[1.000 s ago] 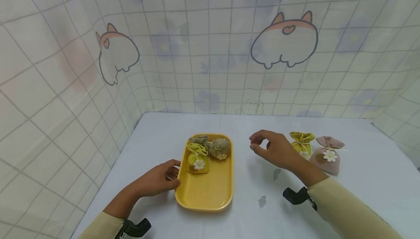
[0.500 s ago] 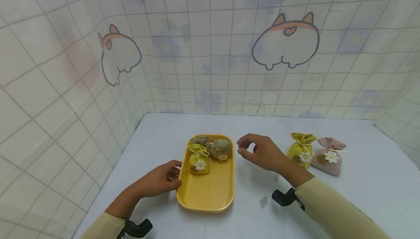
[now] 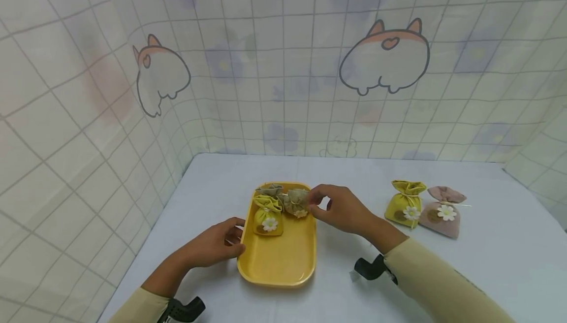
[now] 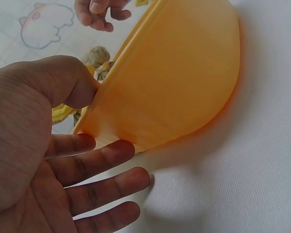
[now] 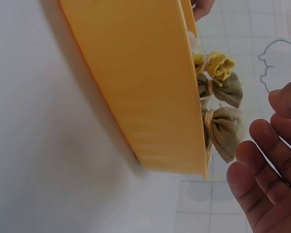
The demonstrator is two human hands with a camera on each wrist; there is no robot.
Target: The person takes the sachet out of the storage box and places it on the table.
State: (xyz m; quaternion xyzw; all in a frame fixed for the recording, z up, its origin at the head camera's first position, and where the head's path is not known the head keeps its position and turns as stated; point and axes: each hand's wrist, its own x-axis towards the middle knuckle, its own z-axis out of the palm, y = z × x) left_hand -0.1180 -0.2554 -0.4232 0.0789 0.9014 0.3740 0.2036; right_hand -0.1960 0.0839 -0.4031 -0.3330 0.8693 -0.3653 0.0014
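Note:
A yellow tray (image 3: 279,264) stands on the table with a yellow-green drawstring pouch (image 3: 267,217) and two grey-green pouches (image 3: 296,201) at its far end. My left hand (image 3: 217,244) pinches the tray's left rim, thumb over the edge and fingers against the outer wall in the left wrist view. My right hand (image 3: 341,209) hovers at the tray's right rim, close to the grey-green pouches. Its fingers are loosely bent, with a gap between them and the pouch tops (image 5: 225,131) in the right wrist view. Nothing is in that hand.
To the right on the table lie another yellow-green pouch (image 3: 405,205) and a pink pouch (image 3: 443,212), side by side, each with a white flower. A small grey patch (image 3: 354,276) marks the cloth beneath my right wrist. A patterned curtain (image 3: 283,67) hangs behind the table.
My right hand has moved left, from beside the yellow-green and pink pouches to the tray's right rim. The left hand and the tray stay in place.

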